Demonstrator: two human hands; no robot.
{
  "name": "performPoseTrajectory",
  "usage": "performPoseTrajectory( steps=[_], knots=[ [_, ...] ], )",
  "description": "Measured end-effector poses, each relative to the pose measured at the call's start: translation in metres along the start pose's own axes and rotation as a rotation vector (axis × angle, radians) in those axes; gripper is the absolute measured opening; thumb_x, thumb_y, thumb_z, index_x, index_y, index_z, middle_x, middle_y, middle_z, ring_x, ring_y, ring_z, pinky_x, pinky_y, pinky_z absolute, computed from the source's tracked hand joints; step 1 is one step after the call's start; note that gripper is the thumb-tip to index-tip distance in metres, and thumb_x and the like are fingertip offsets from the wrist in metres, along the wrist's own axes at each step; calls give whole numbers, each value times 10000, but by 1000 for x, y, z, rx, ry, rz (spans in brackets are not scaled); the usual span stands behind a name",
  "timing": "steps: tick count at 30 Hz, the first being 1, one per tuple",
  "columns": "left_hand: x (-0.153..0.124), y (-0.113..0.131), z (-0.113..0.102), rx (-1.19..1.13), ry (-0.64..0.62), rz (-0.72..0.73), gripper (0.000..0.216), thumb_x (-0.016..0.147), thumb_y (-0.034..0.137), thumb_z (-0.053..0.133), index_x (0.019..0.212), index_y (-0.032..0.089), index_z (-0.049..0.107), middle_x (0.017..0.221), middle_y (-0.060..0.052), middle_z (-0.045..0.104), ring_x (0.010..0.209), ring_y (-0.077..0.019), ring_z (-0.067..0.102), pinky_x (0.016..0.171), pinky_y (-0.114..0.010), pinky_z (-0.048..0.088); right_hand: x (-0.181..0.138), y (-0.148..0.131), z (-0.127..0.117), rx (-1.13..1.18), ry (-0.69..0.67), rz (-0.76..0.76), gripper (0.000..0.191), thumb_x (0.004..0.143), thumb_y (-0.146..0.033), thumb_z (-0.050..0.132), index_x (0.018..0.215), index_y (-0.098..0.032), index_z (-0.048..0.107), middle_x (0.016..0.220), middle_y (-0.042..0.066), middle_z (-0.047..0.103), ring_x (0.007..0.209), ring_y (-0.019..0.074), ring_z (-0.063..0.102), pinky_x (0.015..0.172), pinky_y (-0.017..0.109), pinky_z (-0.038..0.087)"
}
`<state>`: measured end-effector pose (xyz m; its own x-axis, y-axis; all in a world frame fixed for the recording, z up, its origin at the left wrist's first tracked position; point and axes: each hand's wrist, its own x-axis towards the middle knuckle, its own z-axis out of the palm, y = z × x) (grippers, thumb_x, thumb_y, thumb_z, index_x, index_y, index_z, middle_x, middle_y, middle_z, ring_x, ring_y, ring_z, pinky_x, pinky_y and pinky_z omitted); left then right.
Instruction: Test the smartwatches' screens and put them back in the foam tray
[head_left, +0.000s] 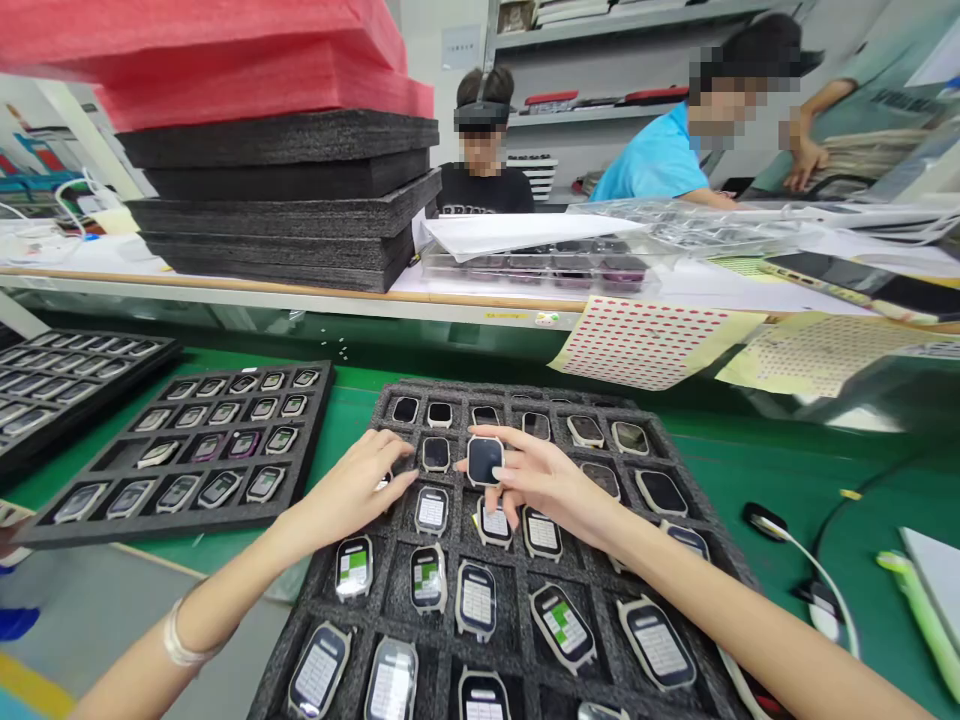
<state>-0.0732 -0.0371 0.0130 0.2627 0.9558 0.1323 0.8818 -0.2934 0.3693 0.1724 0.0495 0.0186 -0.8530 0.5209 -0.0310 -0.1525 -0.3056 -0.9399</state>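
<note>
1. At the far left, a black tray (112, 398) of watches (37, 417) was cut off by the edge of my view.
2. Next to it sat another foam tray (319, 430), its 4 rows holding pieces whose screens I could not read.
3. My left hand (356, 482), fingers bent and parted, was over the left side of the large tray (397, 622). A half-hidden watch (384, 480) was below its fingertips; I could not tell whether I gripped it.
4. My right hand (544, 475) pinched a dark-screened watch (485, 460) between thumb and fingers, above the large tray. This watch was at my right fingertips, apart from my left hand.
5. Just below those fingers, a lit watch (495, 522) was partly covered. My right forearm (720, 598) hid compartments farther right, and the nearest row was cut off at the bottom.
6. Beyond lay a small black object (765, 518), hard to make out, and a bright green item (922, 620), cut off at the right edge.
</note>
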Motion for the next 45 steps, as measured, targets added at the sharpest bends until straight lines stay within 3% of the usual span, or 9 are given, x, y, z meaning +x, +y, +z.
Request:
performPoseTrajectory(
  steps=[6,11,15,20,25,30,33,39,45],
  knots=[
    [53,31,36,120,34,-199,252,916,238,409,870,87,605,896,-191,617,972,-329,529,828,-450,425,-2,0,-2,12,37,-40,550,868,-213,621,1351,-196,358,1112,145,600,757,203,669,520,247,546],
    [66,22,43,-56,68,-251,174,834,249,562,892,89,599,864,-166,619,912,-328,563,774,-424,440,-5,-4,-3,17,42,-59,519,890,-214,594,1355,-184,366,1008,115,631,778,220,680,536,255,561],
    [62,13,36,-338,76,-221,188,809,325,586,733,154,602,789,-72,611,842,-249,598,764,-350,462,-6,-7,-4,17,55,-75,501,912,-210,566,1367,-183,359,950,93,641,815,234,688,571,253,570],
    [49,32,30,-782,76,-190,365,923,404,356,1051,127,556,901,-90,640,781,-182,637,706,-306,512,-7,-9,-7,-14,49,-100,485,904,-206,587,1348,-195,391,926,78,646,792,231,697,576,243,573],
    [41,52,29,-1409,123,-365,462,815,408,584,1161,121,478,829,-47,584,601,-117,563,493,-212,447,-8,-9,-9,-23,66,-119,453,901,-220,594,1318,-181,421,873,67,653,756,218,699,571,234,573],
    [40,56,30,-1234,163,-367,513,765,339,650,1197,124,476,642,42,492,505,-83,454,445,-191,378,-7,-7,-11,-23,98,-129,436,893,-223,608,1295,-173,447,958,91,649,769,222,697,592,249,577],
    [40,52,32,-1063,162,-313,440,780,283,601,1184,146,496,758,7,574,490,-82,455,462,-214,389,-8,-6,-11,-19,95,-123,454,891,-226,612,1310,-183,443,928,76,646,778,232,697,592,255,576],
    [35,49,38,-764,216,-158,387,784,194,538,1170,177,503,1131,-67,599,1079,-228,527,896,-324,415,-9,-4,-12,-22,66,-83,497,876,-268,633,1327,-191,441,974,92,636,793,234,696,605,266,580],
    [28,52,37,-643,249,-204,499,798,231,540,1279,189,413,1026,-51,620,870,-197,584,814,-316,442,-8,-3,-12,-84,58,-32,482,864,-302,645,1311,-220,483,1008,86,604,731,229,706,518,233,578]
  ],
)
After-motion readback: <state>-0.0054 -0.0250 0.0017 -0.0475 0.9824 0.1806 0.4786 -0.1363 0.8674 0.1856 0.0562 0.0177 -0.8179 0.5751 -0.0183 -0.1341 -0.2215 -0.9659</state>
